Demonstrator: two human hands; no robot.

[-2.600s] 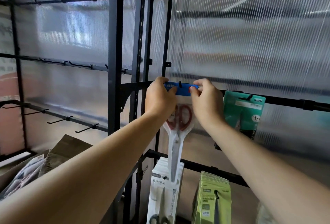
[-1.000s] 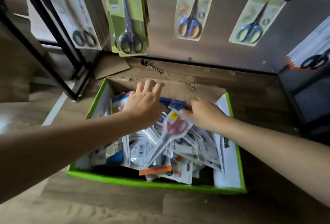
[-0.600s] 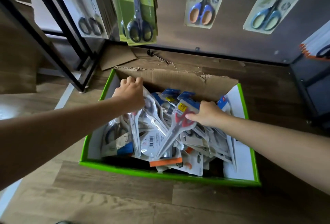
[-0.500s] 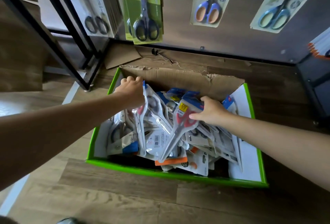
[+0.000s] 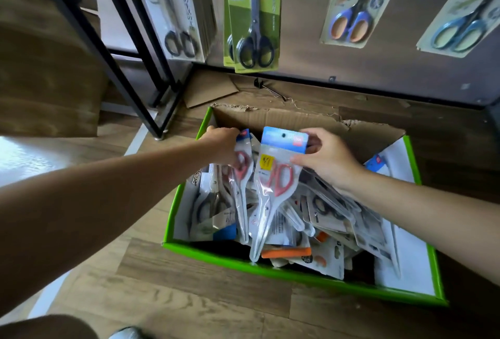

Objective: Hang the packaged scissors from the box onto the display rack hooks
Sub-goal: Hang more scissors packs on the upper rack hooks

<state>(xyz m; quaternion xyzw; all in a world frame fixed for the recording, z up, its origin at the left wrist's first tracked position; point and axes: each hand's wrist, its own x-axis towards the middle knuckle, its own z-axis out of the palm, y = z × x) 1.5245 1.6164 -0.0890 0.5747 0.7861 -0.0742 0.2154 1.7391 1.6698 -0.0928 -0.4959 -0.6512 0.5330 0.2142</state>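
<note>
- Head view, far left: a black rack leg point(image 5: 130, 68) is seen slanting down to the floor, its top cut off by the frame.
- A white-card pack point(image 5: 180, 14) of black-handled scissors is hung behind it. Its top edge is cropped and its hook is not seen.
- The left hand point(image 5: 220, 145) is reached into the back left corner of the box. Its fingers are curled over the top of a clear red-handled pack point(image 5: 243, 176), with the fingertips hidden behind it.
- A green pack point(image 5: 253, 14) is hung above, upper part cut off. More cards are stacked behind it; how many cannot be told.
- A loose black hook point(image 5: 270, 89) is seen lying on the floor behind the box.
- A blue-header pack point(image 5: 276, 184) with red handles is held upright over the middle of the box, its tip down in the heap.
- The right hand point(image 5: 328, 161) is pinched on the right side of that header, thumb in front, fingers mostly hidden behind.
- The box point(image 5: 284, 271), green-rimmed, is set on the wood floor. It is filled with a heap of packaged scissors point(image 5: 332, 211); single packs are hard to separate and the print is blurred.
- A blue-and-orange pack point(image 5: 351, 6) and a teal pack point(image 5: 465, 14) are hung at the right, both cropped at the top.
</note>
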